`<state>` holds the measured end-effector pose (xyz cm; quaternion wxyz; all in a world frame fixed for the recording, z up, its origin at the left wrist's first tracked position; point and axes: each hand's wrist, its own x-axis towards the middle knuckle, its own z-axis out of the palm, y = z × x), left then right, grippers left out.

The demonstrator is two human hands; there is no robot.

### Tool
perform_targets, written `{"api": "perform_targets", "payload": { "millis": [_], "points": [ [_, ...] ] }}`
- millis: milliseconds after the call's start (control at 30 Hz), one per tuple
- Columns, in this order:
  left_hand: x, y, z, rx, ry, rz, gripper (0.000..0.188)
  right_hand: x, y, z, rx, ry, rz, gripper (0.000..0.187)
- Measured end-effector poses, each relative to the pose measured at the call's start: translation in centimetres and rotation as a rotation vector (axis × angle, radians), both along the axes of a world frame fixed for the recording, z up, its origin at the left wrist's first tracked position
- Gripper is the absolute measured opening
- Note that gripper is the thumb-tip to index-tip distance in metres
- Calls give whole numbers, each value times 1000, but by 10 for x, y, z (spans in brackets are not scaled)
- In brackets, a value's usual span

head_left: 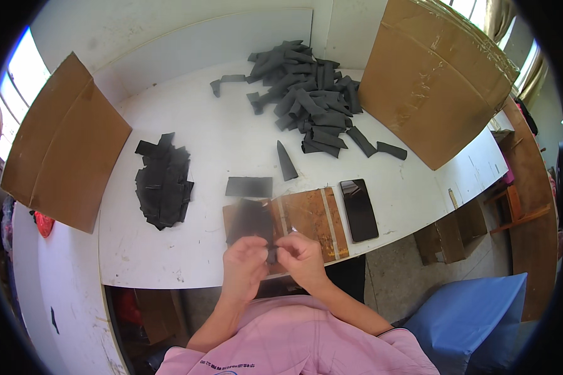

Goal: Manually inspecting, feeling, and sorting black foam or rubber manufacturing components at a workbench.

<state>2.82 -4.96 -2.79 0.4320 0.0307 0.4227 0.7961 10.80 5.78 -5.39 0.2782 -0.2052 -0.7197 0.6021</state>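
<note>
My left hand (244, 265) and my right hand (302, 259) meet at the table's front edge. Their fingertips pinch a small dark grey fabric piece (271, 254) between them. Under and beyond them lies a brown board (306, 219) with pale tape strips. Dark fabric (251, 220) rests on its left half, blurred by haze in the picture. A flat grey rectangular piece (249, 186) lies just past the board. A pointed folded grey piece (286, 161) sits farther back.
A heap of folded grey pieces (316, 94) fills the back of the white table (213, 137). Flat dark pieces (164, 181) are stacked at the left. A phone (359, 210) lies right of the board. Cardboard panels stand left (69, 150) and right (431, 81).
</note>
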Motion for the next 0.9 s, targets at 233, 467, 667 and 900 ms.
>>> {"api": "perform_targets", "payload": {
  "millis": [233,467,667,900],
  "points": [
    [-3,4,-2,-218,384,108,23,-3,-3,8,-1262,139,326,10],
    [1,3,-3,-278,636,183,23,1,5,4,-905,60,330,11],
    [5,-9,21,428,-218,-473,40,9,3,21,-871,259,408,11],
    [19,3,26,-81,792,166,17,-1,21,38,-252,384,351,20]
  ]
}}
